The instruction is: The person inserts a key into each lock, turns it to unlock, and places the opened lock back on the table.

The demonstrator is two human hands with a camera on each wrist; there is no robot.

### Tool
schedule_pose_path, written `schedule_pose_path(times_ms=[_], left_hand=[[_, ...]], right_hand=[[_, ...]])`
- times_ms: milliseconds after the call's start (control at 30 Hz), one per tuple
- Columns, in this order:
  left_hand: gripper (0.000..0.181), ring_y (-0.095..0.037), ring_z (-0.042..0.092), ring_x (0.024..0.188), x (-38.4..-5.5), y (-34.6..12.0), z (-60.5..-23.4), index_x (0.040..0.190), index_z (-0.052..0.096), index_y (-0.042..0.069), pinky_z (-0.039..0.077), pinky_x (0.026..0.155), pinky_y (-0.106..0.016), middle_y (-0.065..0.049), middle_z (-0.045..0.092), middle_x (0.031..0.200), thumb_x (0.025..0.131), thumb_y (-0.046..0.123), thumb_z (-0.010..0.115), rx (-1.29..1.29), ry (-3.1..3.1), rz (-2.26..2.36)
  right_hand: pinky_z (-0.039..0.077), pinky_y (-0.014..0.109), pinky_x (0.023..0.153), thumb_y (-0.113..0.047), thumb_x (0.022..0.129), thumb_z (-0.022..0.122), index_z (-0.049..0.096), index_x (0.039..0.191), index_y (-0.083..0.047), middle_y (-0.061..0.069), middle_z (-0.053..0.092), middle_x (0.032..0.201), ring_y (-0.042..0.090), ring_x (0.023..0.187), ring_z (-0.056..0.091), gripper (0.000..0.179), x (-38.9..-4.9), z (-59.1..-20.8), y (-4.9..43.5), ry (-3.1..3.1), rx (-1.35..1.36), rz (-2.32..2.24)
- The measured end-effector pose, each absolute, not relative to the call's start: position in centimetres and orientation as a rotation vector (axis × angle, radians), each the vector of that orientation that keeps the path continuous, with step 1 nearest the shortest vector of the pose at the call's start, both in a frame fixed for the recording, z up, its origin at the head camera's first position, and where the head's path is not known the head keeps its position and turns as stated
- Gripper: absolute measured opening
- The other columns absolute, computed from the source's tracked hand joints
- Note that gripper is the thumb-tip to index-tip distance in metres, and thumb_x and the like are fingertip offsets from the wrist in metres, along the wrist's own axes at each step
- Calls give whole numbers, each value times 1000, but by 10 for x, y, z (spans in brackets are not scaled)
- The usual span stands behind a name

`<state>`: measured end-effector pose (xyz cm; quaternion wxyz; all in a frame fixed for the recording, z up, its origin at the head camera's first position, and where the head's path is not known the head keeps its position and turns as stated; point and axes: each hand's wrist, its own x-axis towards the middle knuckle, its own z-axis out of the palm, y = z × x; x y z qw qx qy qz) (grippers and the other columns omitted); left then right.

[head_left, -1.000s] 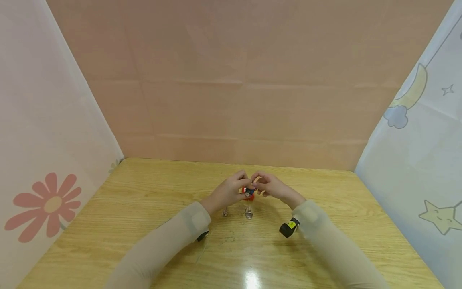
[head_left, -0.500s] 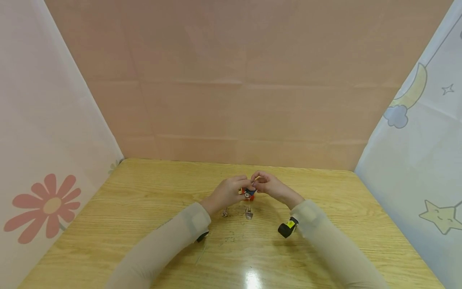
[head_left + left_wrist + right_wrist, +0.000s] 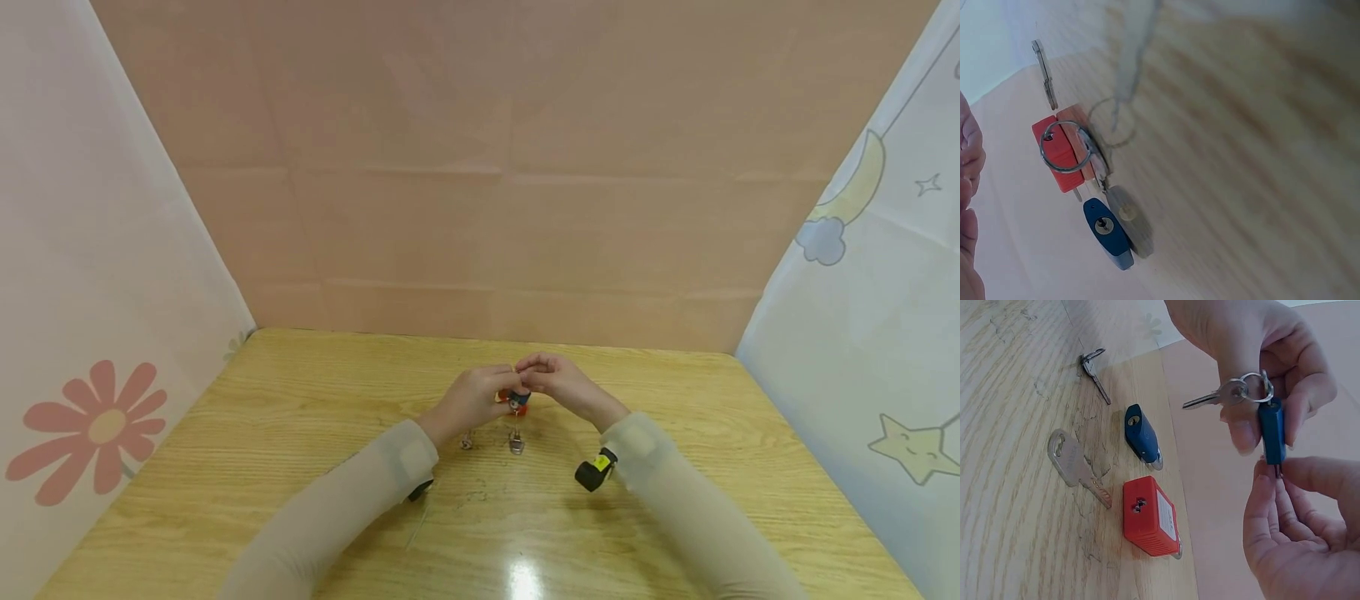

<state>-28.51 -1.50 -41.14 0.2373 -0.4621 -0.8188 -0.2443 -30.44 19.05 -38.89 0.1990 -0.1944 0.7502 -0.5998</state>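
Observation:
In the right wrist view, my left hand (image 3: 1272,344) pinches a small blue padlock (image 3: 1272,431) between thumb and fingers. A key ring (image 3: 1259,387) with a loose key (image 3: 1217,395) hangs at the padlock's upper end. My right hand (image 3: 1304,531) pinches the padlock's lower end, where the shackle is mostly hidden by fingertips. Both hands meet above the table in the head view, the left hand (image 3: 468,400) and the right hand (image 3: 566,385) fingertip to fingertip. A second blue padlock (image 3: 1107,231) and a red padlock (image 3: 1059,156) stand below them, keyholes showing.
On the wooden table (image 3: 637,533) lie a larger key (image 3: 1075,462) and a small set of keys (image 3: 1093,375). A fabric wall (image 3: 480,208) rises behind the table, with printed panels at both sides. Wrist cameras sit under both sleeves.
My right hand has shifted slightly left and its fingers have come in closer over the left hand's fingertips. The left hand's raised fingers have come down a little. The keys on the table stay put.

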Motion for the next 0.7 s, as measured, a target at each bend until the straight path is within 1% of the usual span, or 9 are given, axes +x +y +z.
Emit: schedule_pose_path(times_ms=[133,233,300,367,467,567,700], left_hand=[[18,-9,69,85,-285,-14,-410,96,72,9,54,77,-17,-1,71,100,80,11,80,-1266,-2239,-652],[17,-8,68,83,-284,-14,-409,95,72,10,53,75,-15,0,71,98,80,12,80,-1266,-2232,-652],[15,-7,68,81,-285,-13,-408,94,72,11,53,74,-15,1,71,97,81,12,79,-1263,-2239,-651],[15,-5,66,78,-285,-13,-407,94,72,12,53,72,-13,2,70,95,81,13,79,-1261,-2253,-649],[16,-5,64,74,-285,-13,-406,95,72,13,51,69,-12,2,68,92,81,12,79,-1253,-2266,-637],[17,-4,62,72,-284,-13,-406,93,70,14,50,66,-10,4,66,89,80,12,80,-1248,-2258,-600],[17,-3,63,72,-284,-12,-406,92,68,16,50,66,-10,5,65,88,80,14,80,-1240,-2252,-552]], right_hand=[[45,43,103,-10,100,52,48,128,8,9,63,114,13,103,63,34,-304,-387,190,2095,-547,-1689],[47,40,101,-11,100,51,48,129,8,11,62,117,13,103,63,34,-302,-386,191,2114,-558,-1667],[48,40,100,-14,101,50,49,130,8,14,61,120,14,103,63,36,-302,-384,192,2140,-565,-1637],[49,42,98,-17,102,49,50,130,7,18,60,122,17,105,63,37,-301,-384,194,2192,-577,-1588],[49,48,96,-19,103,47,53,128,5,21,60,123,27,106,63,36,-298,-382,197,2336,-591,-1461],[53,47,88,-21,103,48,58,123,0,19,63,119,32,105,63,30,-294,-379,203,2598,-613,-1213],[55,43,78,-22,102,50,63,114,-8,10,67,109,27,98,64,22,-288,-373,212,2919,-596,-802]])
